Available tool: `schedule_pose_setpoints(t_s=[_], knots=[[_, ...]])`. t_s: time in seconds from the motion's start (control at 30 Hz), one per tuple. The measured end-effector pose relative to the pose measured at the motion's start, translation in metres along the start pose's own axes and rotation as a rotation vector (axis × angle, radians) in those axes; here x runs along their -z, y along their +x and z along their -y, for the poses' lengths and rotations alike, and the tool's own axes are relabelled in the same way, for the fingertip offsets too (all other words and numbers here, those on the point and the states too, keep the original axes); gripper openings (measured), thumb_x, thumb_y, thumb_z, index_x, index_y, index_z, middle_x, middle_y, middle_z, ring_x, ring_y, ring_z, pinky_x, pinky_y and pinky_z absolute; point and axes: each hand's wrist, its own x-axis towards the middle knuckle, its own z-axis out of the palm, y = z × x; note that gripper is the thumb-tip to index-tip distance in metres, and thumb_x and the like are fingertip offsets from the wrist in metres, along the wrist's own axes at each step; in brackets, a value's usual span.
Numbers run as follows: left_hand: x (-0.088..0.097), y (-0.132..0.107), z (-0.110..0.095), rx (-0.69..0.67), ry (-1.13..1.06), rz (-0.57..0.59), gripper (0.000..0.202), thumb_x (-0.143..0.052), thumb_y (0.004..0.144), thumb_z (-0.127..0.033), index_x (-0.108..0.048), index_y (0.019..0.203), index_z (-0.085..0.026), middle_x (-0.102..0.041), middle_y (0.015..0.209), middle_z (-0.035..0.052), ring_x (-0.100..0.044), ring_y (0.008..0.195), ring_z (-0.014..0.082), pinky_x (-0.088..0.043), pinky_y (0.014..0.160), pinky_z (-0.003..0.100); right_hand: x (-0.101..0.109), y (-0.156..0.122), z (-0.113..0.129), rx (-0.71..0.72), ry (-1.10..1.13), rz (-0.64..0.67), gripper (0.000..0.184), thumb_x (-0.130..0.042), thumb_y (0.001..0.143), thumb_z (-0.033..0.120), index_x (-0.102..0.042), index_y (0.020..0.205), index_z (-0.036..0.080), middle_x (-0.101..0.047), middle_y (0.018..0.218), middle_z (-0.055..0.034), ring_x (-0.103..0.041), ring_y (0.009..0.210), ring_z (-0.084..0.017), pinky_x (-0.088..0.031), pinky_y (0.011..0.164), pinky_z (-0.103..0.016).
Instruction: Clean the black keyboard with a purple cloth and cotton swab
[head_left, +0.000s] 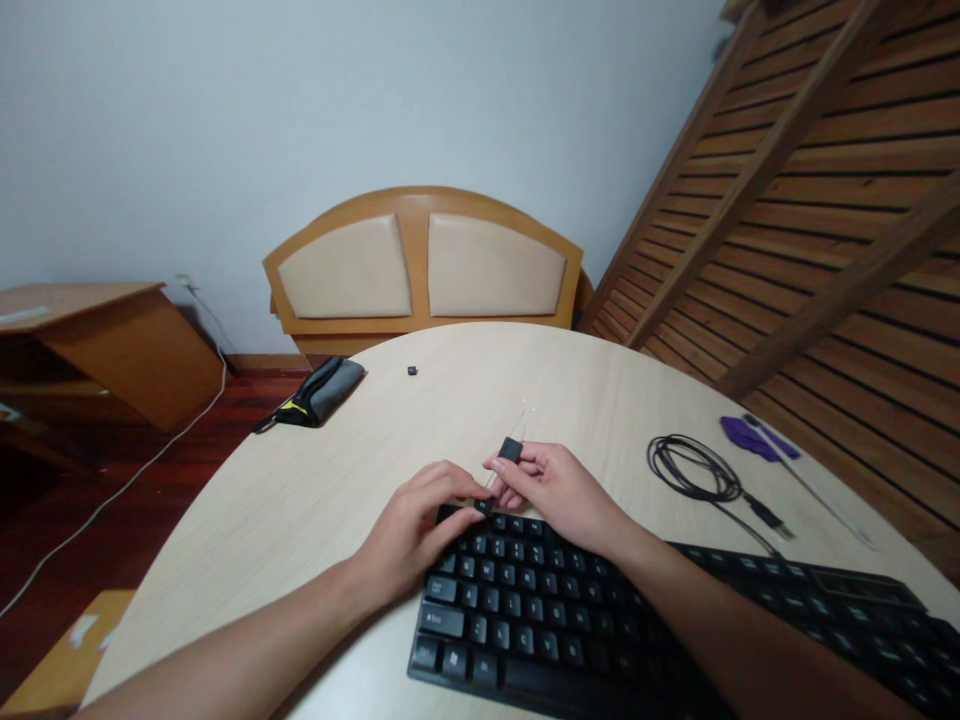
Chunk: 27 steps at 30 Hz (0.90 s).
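My right hand [551, 490] pinches the small black handle of a wire keycap puller [511, 449]. Thin wires stick out of both ends of that handle; one pair points away over the table, the other runs down towards a black keycap [484, 506]. Thumb and fingers of my left hand [420, 515] close on this keycap at the top left of the black keyboard [450, 622]. Whether the keycap is clear of the keyboard I cannot make out. Farther back, a loose black keycap [412, 370] lies on the table.
The round pale table [247, 560] carries a dark pouch [321, 392] at the left. To the right lie a coiled USB cable [694, 470], a purple cloth [750, 438] and a thin white-handled brush [810, 480]. A padded headboard and wooden slats stand behind.
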Motion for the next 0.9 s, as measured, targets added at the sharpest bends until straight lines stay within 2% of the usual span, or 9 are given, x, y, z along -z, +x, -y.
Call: schedule_pose_setpoints(t_s=[0.13, 0.33, 0.43, 0.5, 0.6, 0.73, 0.9], knots=[[0.003, 0.002, 0.006, 0.009, 0.087, -0.044, 0.016, -0.060, 0.098, -0.019, -0.066, 0.111, -0.025, -0.069, 0.105, 0.0038, -0.064, 0.098, 0.0193, -0.051, 0.088, 0.037, 0.002, 0.003, -0.005, 0.021, -0.009, -0.039, 0.049, -0.071, 0.081, 0.063, -0.069, 0.085, 0.015, -0.073, 0.076, -0.0054, -0.068, 0.068, -0.015, -0.056, 0.068, -0.029], [0.016, 0.018, 0.025, 0.035, 0.313, -0.201, 0.013, -0.059, 0.098, -0.022, -0.064, 0.110, -0.023, -0.070, 0.106, 0.0043, -0.065, 0.097, 0.0200, -0.052, 0.087, 0.037, 0.002, 0.004, -0.008, 0.001, -0.018, -0.062, 0.044, -0.071, 0.083, 0.059, -0.069, 0.087, 0.015, -0.074, 0.078, -0.0066, -0.069, 0.069, -0.015, -0.056, 0.067, -0.030], [0.028, 0.038, 0.042, -0.028, 0.557, -0.185, 0.013, -0.059, 0.098, -0.022, -0.064, 0.111, -0.022, -0.072, 0.103, 0.0045, -0.065, 0.094, 0.0208, -0.053, 0.084, 0.036, 0.002, 0.005, -0.009, 0.004, -0.021, -0.062, 0.044, -0.071, 0.083, 0.058, -0.069, 0.085, 0.015, -0.074, 0.078, -0.0072, -0.069, 0.068, -0.015, -0.056, 0.066, -0.029], [0.039, 0.055, 0.055, -0.113, 0.803, -0.114, 0.012, -0.059, 0.098, -0.020, -0.065, 0.109, -0.022, -0.072, 0.103, 0.0046, -0.065, 0.096, 0.0219, -0.052, 0.086, 0.036, 0.002, 0.006, -0.010, 0.010, -0.017, -0.063, 0.044, -0.071, 0.082, 0.059, -0.068, 0.082, 0.015, -0.074, 0.078, -0.0074, -0.068, 0.067, -0.014, -0.055, 0.065, -0.029], [0.055, 0.085, 0.075, -0.106, 0.882, -0.124, 0.013, -0.060, 0.098, -0.021, -0.067, 0.109, -0.021, -0.071, 0.106, 0.0068, -0.063, 0.099, 0.0245, -0.050, 0.090, 0.038, 0.002, 0.006, -0.011, 0.014, 0.001, -0.061, 0.046, -0.069, 0.082, 0.060, -0.067, 0.083, 0.015, -0.074, 0.078, -0.0073, -0.067, 0.066, -0.014, -0.055, 0.064, -0.028], [0.070, 0.119, 0.103, -0.054, 0.945, -0.199, 0.015, -0.061, 0.097, -0.024, -0.069, 0.110, -0.022, -0.068, 0.114, 0.0085, -0.059, 0.107, 0.0269, -0.048, 0.095, 0.039, 0.002, 0.005, -0.012, 0.012, 0.010, -0.056, 0.047, -0.069, 0.082, 0.061, -0.067, 0.084, 0.014, -0.074, 0.079, -0.0072, -0.067, 0.065, -0.014, -0.055, 0.064, -0.029], [0.076, 0.131, 0.138, 0.082, 0.989, -0.335, 0.014, -0.065, 0.095, -0.026, -0.074, 0.106, -0.024, -0.063, 0.124, 0.0106, -0.054, 0.116, 0.0314, -0.046, 0.098, 0.045, 0.001, 0.004, -0.011, 0.010, -0.001, -0.053, 0.047, -0.068, 0.082, 0.062, -0.067, 0.083, 0.015, -0.074, 0.079, -0.0073, -0.067, 0.064, -0.013, -0.055, 0.064, -0.028]])
